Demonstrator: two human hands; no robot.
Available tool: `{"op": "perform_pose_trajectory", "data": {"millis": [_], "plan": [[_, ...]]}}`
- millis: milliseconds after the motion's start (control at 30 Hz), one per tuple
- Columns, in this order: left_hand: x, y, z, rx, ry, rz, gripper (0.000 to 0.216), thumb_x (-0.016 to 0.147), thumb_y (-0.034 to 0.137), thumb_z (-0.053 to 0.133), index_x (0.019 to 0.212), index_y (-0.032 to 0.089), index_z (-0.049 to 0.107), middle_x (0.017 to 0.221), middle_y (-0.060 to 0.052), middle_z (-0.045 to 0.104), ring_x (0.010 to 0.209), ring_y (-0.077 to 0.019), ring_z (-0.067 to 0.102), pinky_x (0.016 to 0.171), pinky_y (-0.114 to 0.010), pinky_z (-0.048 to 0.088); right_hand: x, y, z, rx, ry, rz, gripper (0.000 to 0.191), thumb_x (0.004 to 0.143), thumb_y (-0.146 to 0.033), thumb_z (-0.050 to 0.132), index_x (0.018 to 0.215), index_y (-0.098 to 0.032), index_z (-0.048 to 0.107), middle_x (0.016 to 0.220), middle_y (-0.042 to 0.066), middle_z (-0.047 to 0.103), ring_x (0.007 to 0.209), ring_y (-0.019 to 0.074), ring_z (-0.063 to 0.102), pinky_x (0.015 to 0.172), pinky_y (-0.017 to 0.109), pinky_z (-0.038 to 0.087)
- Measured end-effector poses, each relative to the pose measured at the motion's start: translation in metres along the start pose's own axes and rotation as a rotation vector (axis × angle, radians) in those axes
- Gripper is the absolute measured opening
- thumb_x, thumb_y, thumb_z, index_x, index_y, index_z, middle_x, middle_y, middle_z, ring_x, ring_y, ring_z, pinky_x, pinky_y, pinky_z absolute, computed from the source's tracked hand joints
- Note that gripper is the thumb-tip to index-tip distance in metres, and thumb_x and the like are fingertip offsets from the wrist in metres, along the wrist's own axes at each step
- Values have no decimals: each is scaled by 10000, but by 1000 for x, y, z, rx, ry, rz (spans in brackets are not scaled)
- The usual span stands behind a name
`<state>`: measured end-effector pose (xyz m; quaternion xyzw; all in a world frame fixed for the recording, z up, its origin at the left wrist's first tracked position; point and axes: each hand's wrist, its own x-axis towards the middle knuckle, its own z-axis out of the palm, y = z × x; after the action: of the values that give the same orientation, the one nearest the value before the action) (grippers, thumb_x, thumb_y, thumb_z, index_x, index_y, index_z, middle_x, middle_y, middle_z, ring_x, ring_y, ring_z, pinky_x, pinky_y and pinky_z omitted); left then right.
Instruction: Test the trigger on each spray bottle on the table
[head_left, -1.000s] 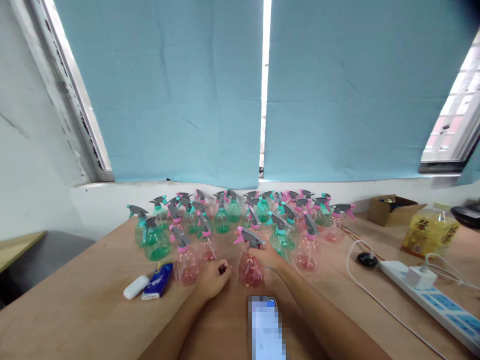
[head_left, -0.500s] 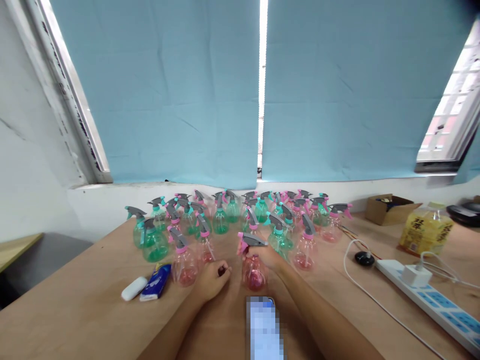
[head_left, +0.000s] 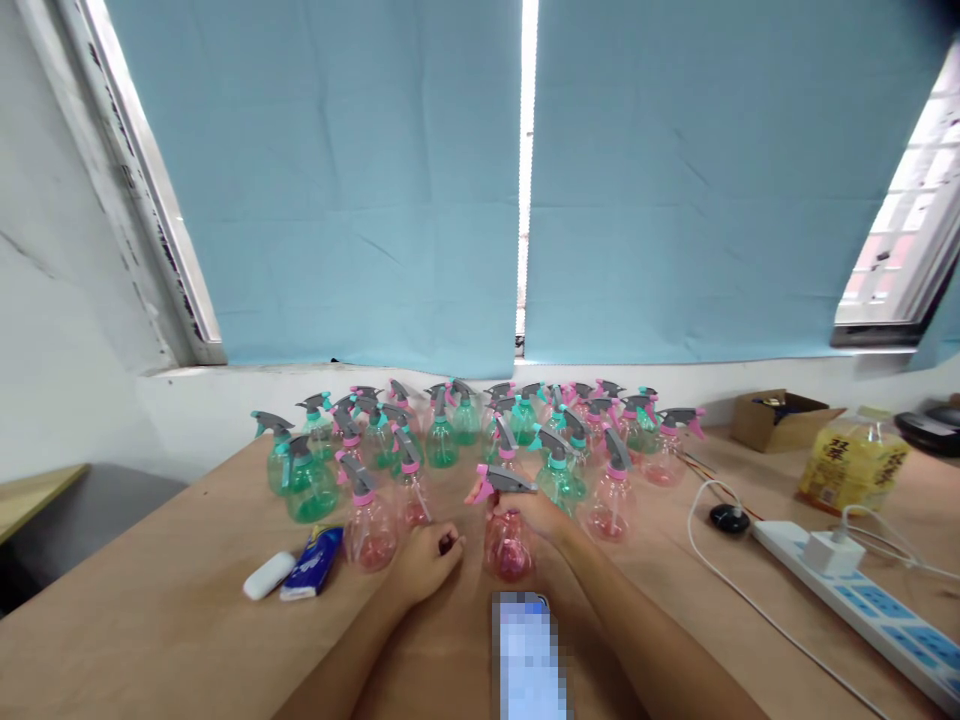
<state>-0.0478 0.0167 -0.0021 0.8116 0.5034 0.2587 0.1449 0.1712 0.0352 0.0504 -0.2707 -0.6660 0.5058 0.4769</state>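
Note:
A clear pink spray bottle (head_left: pixel 510 548) with a grey head and pink trigger stands upright on the table. My right hand (head_left: pixel 529 510) is wrapped round its neck, below the head, with a fingertip showing left of the trigger. My left hand (head_left: pixel 429 562) rests on the table as a loose fist, its fingers curled and nothing visible in them. Just behind and left of it are two pink spray bottles, a nearer one (head_left: pixel 371 535) and a farther one (head_left: pixel 412 495). A phone (head_left: pixel 529 655) with a blurred-out screen lies in front of the held bottle.
Several green and pink spray bottles (head_left: pixel 442 440) crowd the back. At left lie a white case (head_left: pixel 270 576) and a blue packet (head_left: pixel 313 565). On the right are a power strip (head_left: pixel 847 600), a black round object (head_left: pixel 729 517), a yellow jug (head_left: pixel 851 465) and a cardboard box (head_left: pixel 780 425).
A fingertip of my right hand now shows farther left beside the trigger. My left hand and the bottles stay nearly where they were.

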Motion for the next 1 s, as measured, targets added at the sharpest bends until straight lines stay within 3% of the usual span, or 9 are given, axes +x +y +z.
{"op": "perform_pose_trajectory", "data": {"millis": [767, 1000], "plan": [[-2, 3, 0, 86, -36, 10, 257, 910, 323, 487, 717, 189, 590, 708, -2, 661, 670, -149, 583, 602, -243, 317, 1, 7, 1, 153, -22, -29, 254, 600, -172, 540, 778, -198, 720, 664, 9, 652, 611, 156, 563, 582, 265, 397], [-3, 6, -3, 96, -33, 1, 258, 906, 327, 500, 716, 186, 604, 700, -3, 661, 662, -151, 583, 595, -246, 314, 0, 7, 0, 96, 0, -37, 205, 619, -179, 556, 745, -207, 716, 669, 7, 653, 644, 157, 577, 589, 260, 383]]}}
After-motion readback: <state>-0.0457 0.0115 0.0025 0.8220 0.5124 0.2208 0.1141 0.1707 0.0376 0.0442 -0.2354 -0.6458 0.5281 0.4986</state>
